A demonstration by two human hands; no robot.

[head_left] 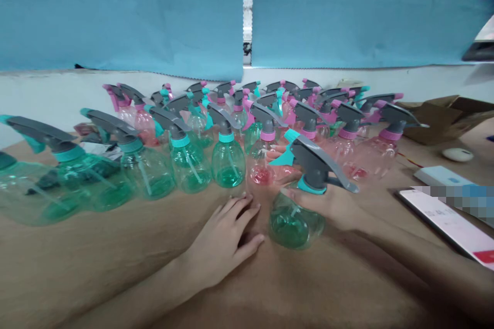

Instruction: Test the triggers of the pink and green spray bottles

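My right hand (328,205) grips a green spray bottle (291,223) just below its neck, the thumb across the near side and the fingers reaching round the far side. This bottle has a grey head with a turquoise nozzle and collar, and it tilts a little. Flat on the table lies my left hand (227,231), fingers spread, beside the held bottle and touching no bottle. The closest standing one to it is another green spray bottle (228,164). Behind my right hand stands a pink-collared spray bottle (262,162), partly hidden by my fingers.
Several more green bottles (148,177) line the left, with pink ones (376,157) to the right and further rows behind. A phone (443,221), a white box (443,176), a white mouse-like object (457,154) and a cardboard box (440,118) are at the right. Blue cloth (123,10) hangs behind.
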